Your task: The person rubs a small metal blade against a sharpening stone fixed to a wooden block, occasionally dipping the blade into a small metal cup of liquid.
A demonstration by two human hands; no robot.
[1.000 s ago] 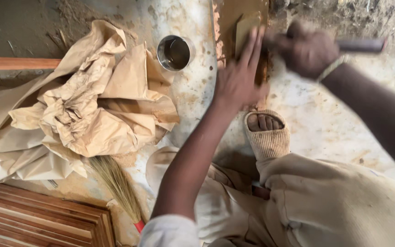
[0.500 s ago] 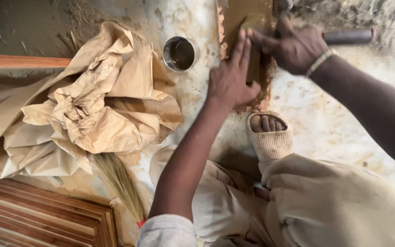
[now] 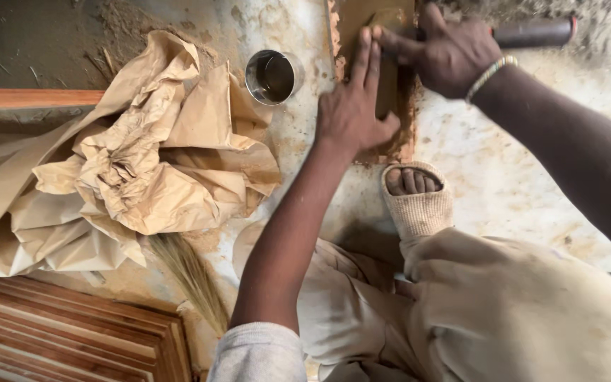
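Where the pale, stained floor (image 3: 518, 191) meets the top edge of the view, a flat brown slab (image 3: 351, 28) of wet clay-like stuff lies with its long axis running away from the person, straight ahead of the sandalled foot (image 3: 415, 194). To the left sits a big heap of crumpled brown paper (image 3: 143, 170), with wooden slats (image 3: 65, 336) below it and a wisp of straw broom (image 3: 192, 279) between. Both hands work on the slab. The right hand (image 3: 454, 56) is closed around a dark-handled tool (image 3: 532, 32) whose handle points off to the right, its blade lying along the slab. The left hand (image 3: 351, 106) is open, fingers stretched flat and pressing on the blade, gripping nothing; it reaches from below and is the nearer one. A small metal cup (image 3: 271, 76) stands just left of the slab, apart from both hands.
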